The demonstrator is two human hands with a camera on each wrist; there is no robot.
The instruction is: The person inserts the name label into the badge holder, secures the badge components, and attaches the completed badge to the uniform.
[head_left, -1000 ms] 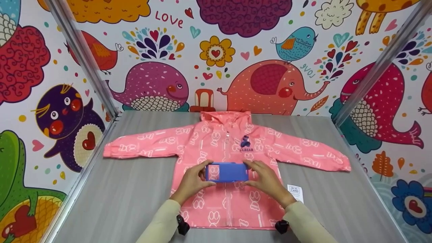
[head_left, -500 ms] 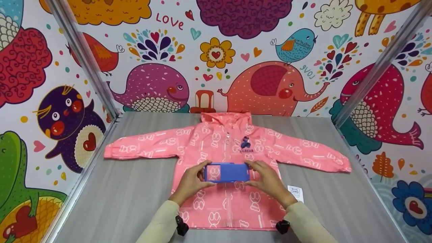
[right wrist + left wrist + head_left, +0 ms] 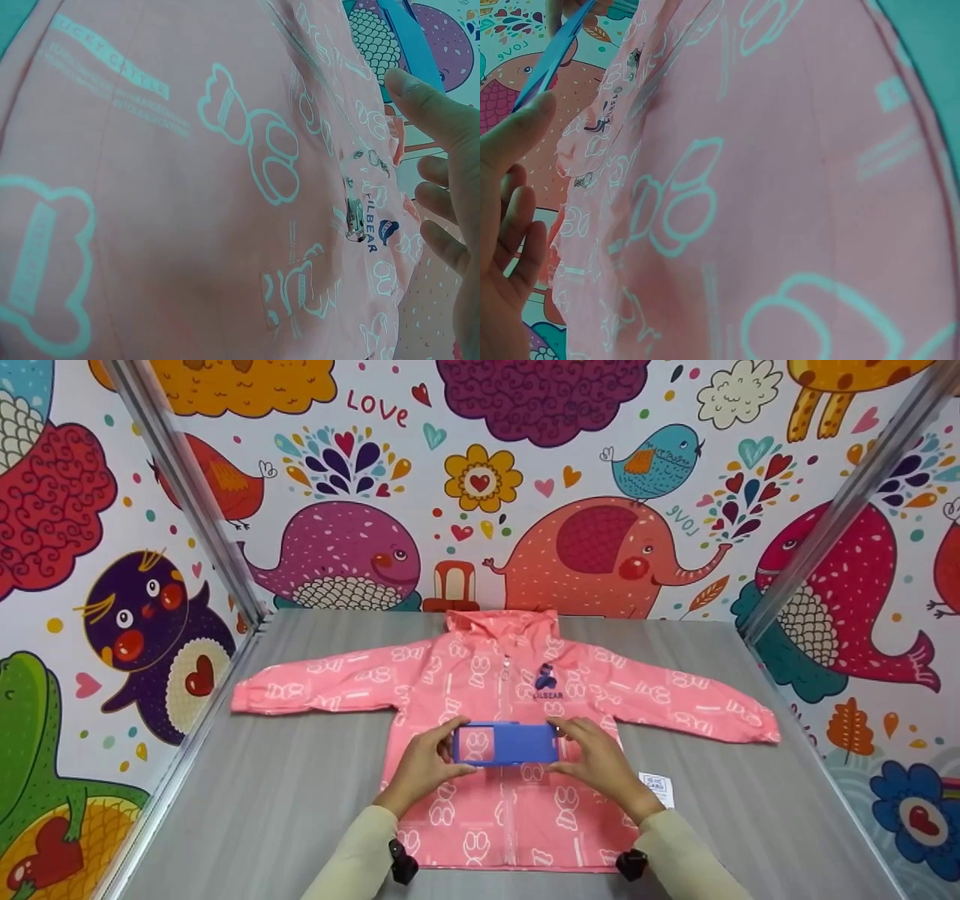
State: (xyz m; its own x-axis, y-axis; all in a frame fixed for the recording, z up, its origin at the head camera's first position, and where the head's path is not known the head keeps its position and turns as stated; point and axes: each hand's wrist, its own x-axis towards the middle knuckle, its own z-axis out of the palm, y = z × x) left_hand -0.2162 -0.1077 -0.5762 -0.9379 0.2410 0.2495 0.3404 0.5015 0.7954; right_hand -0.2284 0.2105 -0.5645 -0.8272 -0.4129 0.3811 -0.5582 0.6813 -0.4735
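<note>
We see a blue rectangular case [image 3: 525, 743] held up between two bare hands, its long side running from one hand to the other. The left hand [image 3: 426, 761] pinches its left end, with the thumb at the near corner and fingers at the far corner. The right hand [image 3: 596, 757] pinches the right end in much the same way, so the case sits directly between the two, touching both. In the wrist views we find the lower fingers of each hand loosely bent beside the grip.

The case hangs over the middle of a pink jacket [image 3: 480, 697], raised clear of the cloth; from the head view we look down on it just below the dark "LILBEAR" print [image 3: 547, 695] and across the line of the zipper [image 3: 506, 675]. Its right part is solid blue, while through a window at its left we see the jacket's white pattern.

The jacket lies on a grey table [image 3: 285, 780], sleeves spread to both sides, collar toward the far edge. Beside its hem, near the right forearm, we notice a small white card [image 3: 657, 790]. Both forearms wear pale sleeves [image 3: 356, 847], with a black device [image 3: 403, 862] at each wrist. Behind stands a wall [image 3: 525, 472] covered in cartoon animals.
</note>
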